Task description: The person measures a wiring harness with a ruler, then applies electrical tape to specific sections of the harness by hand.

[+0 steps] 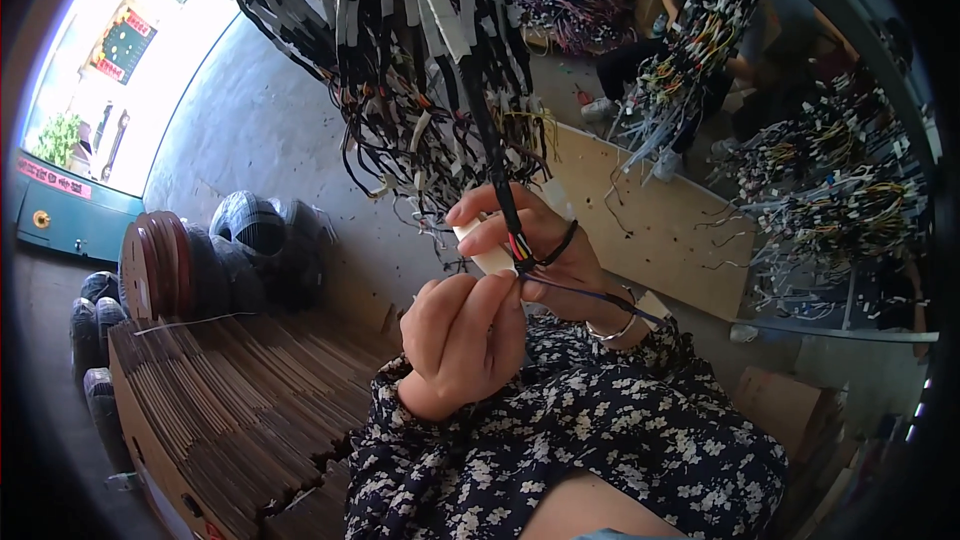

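Note:
In front of me hangs a black-sleeved wire harness [502, 183], its lower end splitting into red, yellow and dark wires. My right hand [560, 258] is closed around this end, with a cream-coloured piece [488, 251] under its fingers; its kind is partly hidden. My left hand [465, 332] pinches with thumb and forefinger where the wires come out of the sleeve, at a small white bit I cannot name. From that point a thin blue-purple branch [585, 292] runs rightward past my right wrist.
Many harnesses [390, 50] hang in a bundle just ahead. Flattened cardboard [250, 390] is stacked at left, beside brown reels [155, 265] and wrapped coils [247, 223]. More hanging harnesses [830, 190] and a seated person [640, 70] are at right, past a tan board [650, 230].

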`<state>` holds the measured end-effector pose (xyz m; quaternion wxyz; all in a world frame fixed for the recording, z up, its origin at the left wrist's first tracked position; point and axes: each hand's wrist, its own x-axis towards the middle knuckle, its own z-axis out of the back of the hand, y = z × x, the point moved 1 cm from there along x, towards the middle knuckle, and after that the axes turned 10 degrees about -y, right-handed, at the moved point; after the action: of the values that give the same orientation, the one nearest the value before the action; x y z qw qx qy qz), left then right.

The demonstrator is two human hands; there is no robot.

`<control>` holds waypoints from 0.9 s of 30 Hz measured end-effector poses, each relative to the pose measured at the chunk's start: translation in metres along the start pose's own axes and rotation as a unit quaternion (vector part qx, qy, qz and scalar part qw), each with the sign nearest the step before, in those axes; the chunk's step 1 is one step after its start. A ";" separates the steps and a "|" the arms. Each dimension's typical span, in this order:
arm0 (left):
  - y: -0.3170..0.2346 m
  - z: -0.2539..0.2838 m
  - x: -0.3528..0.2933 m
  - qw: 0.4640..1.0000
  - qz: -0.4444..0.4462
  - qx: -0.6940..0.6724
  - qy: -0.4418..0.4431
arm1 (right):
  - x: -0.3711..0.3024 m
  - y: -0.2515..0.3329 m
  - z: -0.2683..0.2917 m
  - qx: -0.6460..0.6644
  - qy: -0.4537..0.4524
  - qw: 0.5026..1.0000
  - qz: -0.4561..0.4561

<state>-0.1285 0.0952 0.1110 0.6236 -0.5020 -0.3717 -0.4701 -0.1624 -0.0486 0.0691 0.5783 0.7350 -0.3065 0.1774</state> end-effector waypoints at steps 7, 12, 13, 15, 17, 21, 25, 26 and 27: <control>0.014 0.001 0.001 0.996 -0.046 -0.018 0.074 | -0.010 0.011 0.002 -0.014 -0.070 0.992 -0.100; 0.023 0.002 0.001 0.990 -0.098 -0.015 0.101 | -0.011 0.024 0.012 -0.027 -0.072 0.984 -0.164; 0.024 0.004 0.002 0.987 -0.118 -0.006 0.110 | -0.010 0.025 0.014 -0.017 -0.039 0.980 -0.196; 0.028 0.006 0.004 0.984 -0.132 -0.017 0.121 | -0.009 0.030 0.018 -0.009 -0.007 0.974 -0.228; 0.032 0.007 0.004 0.985 -0.106 -0.041 0.132 | -0.010 0.033 0.019 0.008 -0.007 0.959 -0.284; 0.032 -0.001 0.002 0.990 -0.053 -0.102 0.076 | -0.007 0.036 0.020 0.001 0.015 0.958 -0.287; 0.028 -0.001 -0.001 0.994 -0.010 -0.064 0.086 | -0.007 0.038 0.022 -0.037 0.009 0.945 -0.325; 0.028 -0.001 -0.002 0.994 -0.014 -0.055 0.097 | -0.008 0.038 0.022 -0.029 0.010 0.943 -0.330; 0.027 0.001 -0.002 0.994 -0.016 -0.048 0.100 | -0.008 0.038 0.022 -0.027 0.008 0.942 -0.336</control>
<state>-0.1029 0.0977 0.1022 0.6251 -0.4761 -0.2928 -0.5448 -0.1953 -0.0726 0.0861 0.6260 0.7781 -0.0419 -0.0294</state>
